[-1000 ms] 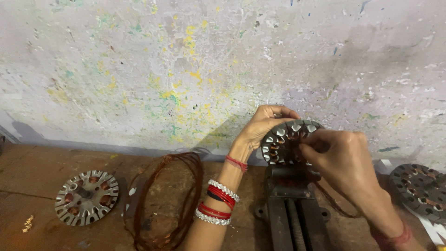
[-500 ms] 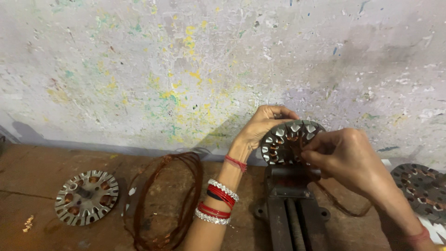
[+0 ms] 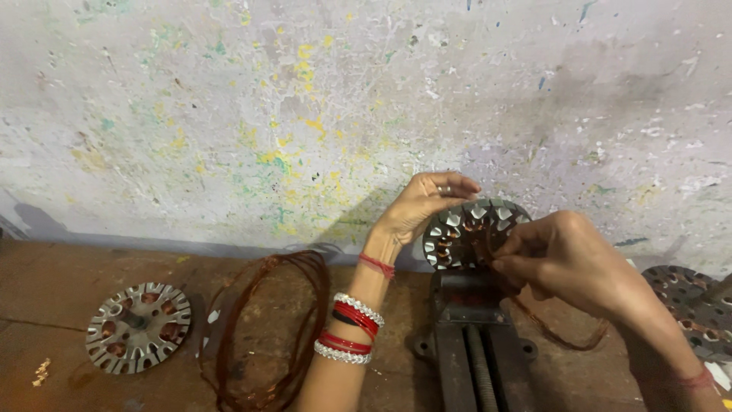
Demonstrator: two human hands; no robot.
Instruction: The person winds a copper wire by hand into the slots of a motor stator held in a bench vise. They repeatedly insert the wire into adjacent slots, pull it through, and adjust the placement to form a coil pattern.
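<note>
A round slotted metal stator [image 3: 467, 231] stands upright, clamped in a dark bench vise [image 3: 474, 336]. My left hand [image 3: 421, 204] grips its top left rim, with bangles on that wrist. My right hand [image 3: 560, 255] pinches thin copper wire [image 3: 557, 329] at the stator's right side; the wire trails down in a loop toward the vise.
A second stator [image 3: 138, 326] lies flat on the brown workbench at left. A loose coil of copper wire [image 3: 263, 328] lies between it and my left arm. Another stator [image 3: 692, 305] sits at the right edge. A paint-flecked wall [image 3: 305, 114] rises behind.
My right hand has shifted slightly right and down along the stator's edge, drawing the copper wire. My left hand stays on the rim.
</note>
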